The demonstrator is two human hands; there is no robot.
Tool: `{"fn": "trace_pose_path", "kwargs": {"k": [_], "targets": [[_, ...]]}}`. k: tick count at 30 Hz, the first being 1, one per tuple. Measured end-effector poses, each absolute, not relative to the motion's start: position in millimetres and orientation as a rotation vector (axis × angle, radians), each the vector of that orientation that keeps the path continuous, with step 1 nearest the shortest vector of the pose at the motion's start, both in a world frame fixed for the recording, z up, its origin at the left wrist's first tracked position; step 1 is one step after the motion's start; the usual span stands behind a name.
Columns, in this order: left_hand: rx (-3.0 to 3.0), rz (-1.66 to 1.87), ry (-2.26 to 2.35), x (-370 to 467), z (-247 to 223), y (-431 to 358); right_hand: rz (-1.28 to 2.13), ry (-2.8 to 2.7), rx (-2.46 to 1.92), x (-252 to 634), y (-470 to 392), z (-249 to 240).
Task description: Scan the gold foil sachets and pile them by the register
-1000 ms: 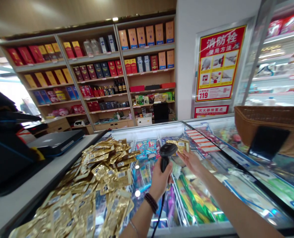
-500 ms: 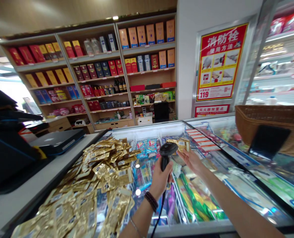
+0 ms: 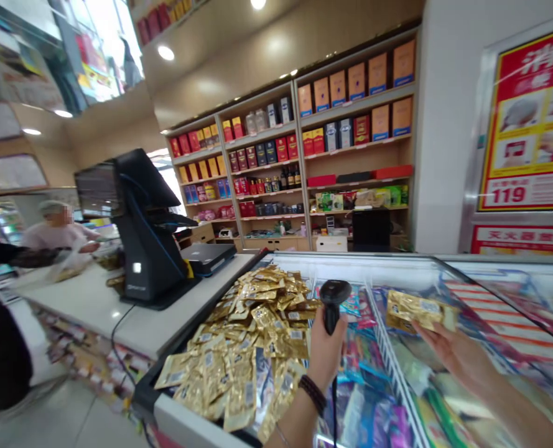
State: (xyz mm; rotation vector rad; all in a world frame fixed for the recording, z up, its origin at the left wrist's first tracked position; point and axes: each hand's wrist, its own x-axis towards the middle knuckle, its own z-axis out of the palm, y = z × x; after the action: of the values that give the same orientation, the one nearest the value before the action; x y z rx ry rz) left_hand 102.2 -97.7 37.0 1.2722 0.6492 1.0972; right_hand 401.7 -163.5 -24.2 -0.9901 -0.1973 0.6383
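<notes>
My left hand (image 3: pixel 325 348) is wrapped round the handle of a black barcode scanner (image 3: pixel 336 292), held upright above the glass-topped freezer, its cord hanging down. To its right, my right hand (image 3: pixel 453 351) grips a few gold foil packets (image 3: pixel 418 309) by their lower right side, with a label facing up. Scanner and packets are apart. A large loose pile of gold packets (image 3: pixel 257 323) lies on the freezer's left part, left of my left hand.
A black register terminal (image 3: pixel 145 249) and a flat black device (image 3: pixel 209 256) stand on the white counter (image 3: pixel 103 298) at left. Two people are at the far left, one in pale clothes (image 3: pixel 55 230). Stocked shelves (image 3: pixel 299 149) line the back wall.
The view has turned left, bringing the register and people into sight. The scanner and the held packets are farther apart, and the packets now show a wider face.
</notes>
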Motion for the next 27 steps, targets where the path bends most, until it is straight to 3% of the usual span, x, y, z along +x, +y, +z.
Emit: {"fn": "trace_pose_path", "kwargs": {"k": [12, 18, 21, 27], "targets": [[1.238, 1.359, 0.866, -14, 57, -63, 0.933, -0.700, -1.076, 245, -20, 13], [1.285, 1.388, 0.889, -28, 54, -69, 0.394, -0.912, -1.524, 241, -16, 2], [1.288, 1.381, 0.899, -24, 53, -70, 0.274, -0.975, -1.529, 282, -35, -13], [1.301, 1.304, 0.813, 11, 57, -78, -0.332, -1.330, -1.769, 385, -95, -32]]}}
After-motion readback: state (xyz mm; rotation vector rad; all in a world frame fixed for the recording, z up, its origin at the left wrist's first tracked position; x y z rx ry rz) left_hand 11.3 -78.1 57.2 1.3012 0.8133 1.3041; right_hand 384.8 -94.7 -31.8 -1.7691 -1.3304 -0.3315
